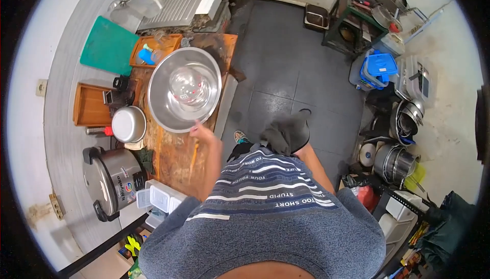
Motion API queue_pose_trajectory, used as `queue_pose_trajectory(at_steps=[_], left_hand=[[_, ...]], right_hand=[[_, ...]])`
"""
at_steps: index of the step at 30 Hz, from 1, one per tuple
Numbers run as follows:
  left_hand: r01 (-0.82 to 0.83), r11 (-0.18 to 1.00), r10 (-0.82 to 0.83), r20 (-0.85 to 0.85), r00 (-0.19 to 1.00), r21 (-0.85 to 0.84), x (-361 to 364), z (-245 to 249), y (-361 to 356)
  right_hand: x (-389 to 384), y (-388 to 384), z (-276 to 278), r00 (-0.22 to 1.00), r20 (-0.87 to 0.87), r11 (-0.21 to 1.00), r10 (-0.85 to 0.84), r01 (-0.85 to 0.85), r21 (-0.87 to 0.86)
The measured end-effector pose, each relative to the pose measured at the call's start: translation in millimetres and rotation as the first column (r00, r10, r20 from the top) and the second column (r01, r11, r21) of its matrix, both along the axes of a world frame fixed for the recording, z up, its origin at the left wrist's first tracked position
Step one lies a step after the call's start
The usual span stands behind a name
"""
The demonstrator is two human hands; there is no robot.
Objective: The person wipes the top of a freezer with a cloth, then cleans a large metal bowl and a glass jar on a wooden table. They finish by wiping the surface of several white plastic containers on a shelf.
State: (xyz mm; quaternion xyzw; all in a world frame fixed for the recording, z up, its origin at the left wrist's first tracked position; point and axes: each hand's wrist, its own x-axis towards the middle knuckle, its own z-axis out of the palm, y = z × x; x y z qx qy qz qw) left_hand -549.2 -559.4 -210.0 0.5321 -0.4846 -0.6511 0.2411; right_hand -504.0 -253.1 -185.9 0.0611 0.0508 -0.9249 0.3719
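A large steel mixing bowl (160,108) stands on the wooden table. Inside it is a clear measuring jug (186,86) with red markings. My left hand (203,133) is at the bowl's near rim, one digit over the edge and the others curled below; the forearm is slightly blurred. By my right hip, my right hand (304,151) is mostly hidden behind a dark grey, cloth-like item (286,133) with a rounded edge, held in front of my waist. Exactly what this blurred item is, I cannot tell.
Left of the bowl are a green cutting board (108,46), wooden trays (92,104), a white pot (128,124) and a large pressure cooker (115,182). A sink drainboard (173,1) lies beyond. Stacked pots (395,164) and a blue-lidded container (380,67) line the right wall.
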Motion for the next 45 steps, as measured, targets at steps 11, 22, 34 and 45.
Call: queue_pose_trajectory(at_steps=[11,22,34,45], left_hand=[[0.989,-0.007,-0.987,-0.156,-0.030,-0.146,25,121,161],[0.891,-0.298,-0.915,-0.162,-0.368,-0.342,-21,111,206],[0.716,-0.657,-0.735,0.007,-0.678,0.235,-22,-168,111],[0.839,-0.297,-0.938,0.026,-0.346,0.455,149,-226,56]], right_hand=[[-21,47,60,0.938,-0.043,0.935,-0.345,0.339,-0.107],[87,124,82,0.418,-0.650,0.234,-0.635,0.906,0.353],[276,207,82,-0.438,-0.520,-0.665,-0.733,0.622,0.414],[410,400,54,-0.361,-0.892,-0.925,-0.272,-0.159,0.346]])
